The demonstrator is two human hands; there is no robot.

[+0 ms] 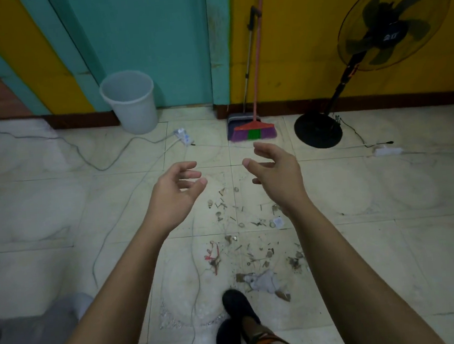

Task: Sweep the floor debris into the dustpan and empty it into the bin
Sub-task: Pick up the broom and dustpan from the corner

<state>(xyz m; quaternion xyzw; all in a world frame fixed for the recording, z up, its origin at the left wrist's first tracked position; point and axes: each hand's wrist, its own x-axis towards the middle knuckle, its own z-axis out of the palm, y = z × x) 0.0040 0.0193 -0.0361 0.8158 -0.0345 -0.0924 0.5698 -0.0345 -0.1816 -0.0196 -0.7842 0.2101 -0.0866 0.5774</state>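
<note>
Both arms reach forward over the tiled floor [57, 204], and neither hand holds anything. The left hand [176, 189] has its fingers [190, 174] loosely curled and spread apart; the right hand [276, 167] mirrors it, fingers [262, 147] wide and bent. Below and just behind the fingers lies the debris [243, 234]: small scraps, a red strip and a crumpled grey piece near a dark shoe [237, 305]. Beyond the right fingers, the broom [255, 130] leans on the yellow wall, its purple and green bristles on the floor, with what looks like the dustpan [233, 121] tucked behind it, though it is partly hidden. Past the left fingers, well apart, stands the white bin [132, 103]. A standing fan [389, 23] is far right.
</note>
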